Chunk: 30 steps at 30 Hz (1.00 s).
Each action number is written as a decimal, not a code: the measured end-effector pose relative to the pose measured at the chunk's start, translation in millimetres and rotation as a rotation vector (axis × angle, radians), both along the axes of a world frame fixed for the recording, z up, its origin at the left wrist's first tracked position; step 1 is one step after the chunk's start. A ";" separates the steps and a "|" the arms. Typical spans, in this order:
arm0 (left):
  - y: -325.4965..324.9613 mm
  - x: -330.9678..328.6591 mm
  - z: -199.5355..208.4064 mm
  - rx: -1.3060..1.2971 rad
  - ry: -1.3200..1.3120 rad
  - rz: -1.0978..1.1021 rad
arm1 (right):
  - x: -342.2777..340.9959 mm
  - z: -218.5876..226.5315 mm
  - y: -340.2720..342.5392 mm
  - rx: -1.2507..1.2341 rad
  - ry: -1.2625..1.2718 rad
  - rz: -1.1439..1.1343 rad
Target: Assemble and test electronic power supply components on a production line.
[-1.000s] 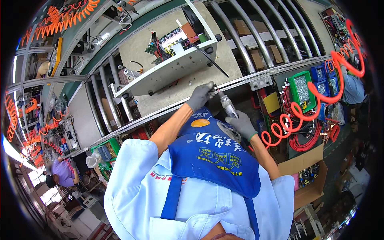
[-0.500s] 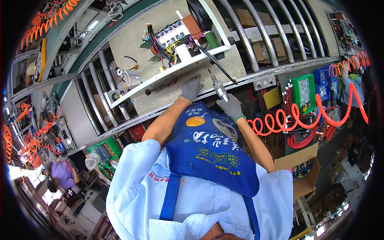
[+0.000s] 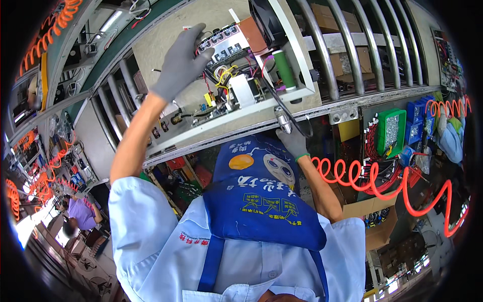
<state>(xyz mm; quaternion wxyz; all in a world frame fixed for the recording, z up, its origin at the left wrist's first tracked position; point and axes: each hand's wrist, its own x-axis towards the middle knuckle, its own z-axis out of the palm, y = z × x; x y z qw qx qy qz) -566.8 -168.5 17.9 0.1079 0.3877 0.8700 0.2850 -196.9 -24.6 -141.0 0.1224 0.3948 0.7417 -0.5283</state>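
Note:
A white metal equipment chassis point(image 3: 216, 118) lies on the bench, holding wiring, circuit parts, a green cylinder point(image 3: 285, 70) and a black fan point(image 3: 266, 22). Over its left part reaches my left hand point(image 3: 182, 65) in a grey glove, thumb and fingers spread beside a white terminal block point(image 3: 224, 48); whether the fingertips touch it I cannot tell. My gloved right hand point(image 3: 294, 141) is closed round a silver powered screwdriver point(image 3: 283, 120), held upright at the bench's near edge beside the chassis corner. A black cable loops across the tool, and its tip is hidden.
Steel rollers point(image 3: 322, 50) run on both sides of the grey board point(image 3: 158, 48) under the chassis. To the right hangs an orange coiled hose point(image 3: 372, 176). Green bins point(image 3: 391, 133) and blue bins sit there, above an open cardboard box point(image 3: 375, 206). Another person point(image 3: 83, 214) is far left.
My left hand has risen from the board's near edge to above the chassis. The chassis has shifted nearer and right, its inside showing more. My right hand and the screwdriver have moved slightly nearer.

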 end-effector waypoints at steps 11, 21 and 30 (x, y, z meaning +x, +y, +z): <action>37.5 -33.9 -104.6 -0.545 0.124 -0.267 | 2.9 -12.4 -26.0 -0.116 -0.192 -0.161; 38.5 -31.9 -103.8 -0.500 0.149 -0.248 | 1.5 -9.5 -11.0 -0.248 -0.231 -0.141; 62.1 -23.8 -68.4 -0.715 0.104 -0.230 | 19.1 -27.5 -8.5 -0.024 -0.237 0.432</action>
